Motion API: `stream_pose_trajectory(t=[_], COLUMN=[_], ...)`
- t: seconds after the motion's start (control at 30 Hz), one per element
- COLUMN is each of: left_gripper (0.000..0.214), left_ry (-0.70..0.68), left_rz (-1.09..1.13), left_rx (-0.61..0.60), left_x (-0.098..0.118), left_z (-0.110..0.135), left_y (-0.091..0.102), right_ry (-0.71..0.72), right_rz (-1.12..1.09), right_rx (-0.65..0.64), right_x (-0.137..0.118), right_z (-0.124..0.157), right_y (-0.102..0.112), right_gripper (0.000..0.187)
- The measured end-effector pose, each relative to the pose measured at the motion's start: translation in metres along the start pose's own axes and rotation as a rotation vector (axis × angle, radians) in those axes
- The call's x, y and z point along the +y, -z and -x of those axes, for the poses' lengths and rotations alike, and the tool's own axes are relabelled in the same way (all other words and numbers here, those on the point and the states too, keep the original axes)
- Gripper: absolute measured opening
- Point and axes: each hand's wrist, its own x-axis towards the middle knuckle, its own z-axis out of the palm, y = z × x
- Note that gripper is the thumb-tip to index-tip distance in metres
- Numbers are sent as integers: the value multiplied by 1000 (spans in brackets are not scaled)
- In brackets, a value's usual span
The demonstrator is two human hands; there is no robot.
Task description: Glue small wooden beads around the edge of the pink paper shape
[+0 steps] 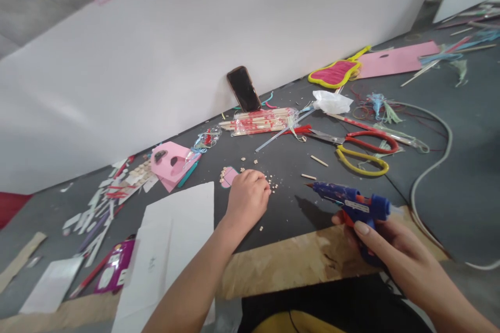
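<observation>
My right hand (385,247) is wrapped round a blue hot glue gun (347,200), whose nozzle points left above the dark tabletop. My left hand (249,195) rests on the table with its fingers curled together among tiny pale pieces (273,185); whatever is in its fingertips is hidden. Just left of those fingers lies a small pink cutout (228,177) with pale pieces along its left edge. Two short sticks (319,161) lie between the hands, near the glue gun's tip.
Scissors (344,140) with red and yellow handles lie behind the glue gun. A phone (244,88) leans on the white partition behind bagged sticks (263,120). White sheets (175,229) and a pink card (175,164) are at left. A grey cable (420,182) curves along the right.
</observation>
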Motion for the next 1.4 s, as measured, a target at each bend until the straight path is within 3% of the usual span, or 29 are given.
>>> stream_pose_trajectory(t=[0.2,0.3,0.5,0.6,0.8,0.97,1.4], left_gripper=[19,16,4,15,29,25,10], left_ry=[19,93,514,592,634,648,523], left_rz=[97,156,864,1012,1287,1264,814], left_rx=[4,65,190,170,131,174,194], left_x=[-2,-4,-11,-10,7,5,-8], left_z=[2,6,15,17,19,16,15], left_y=[-2,-2,-3,-4,0,-7,-11], right_ry=[59,70,63,29,58,99,65], right_rz=[88,102,52,-7,-93,-76,-68], right_rx=[-78,-75,13,1,-176,-122,-130], right_x=[12,13,0,-7,-5,0,-3], right_z=[-6,-5,3,7,7,-2,0], right_y=[8,7,-3,-12,-30,-42,-43], right_gripper=[47,47,45,46,46,45,43])
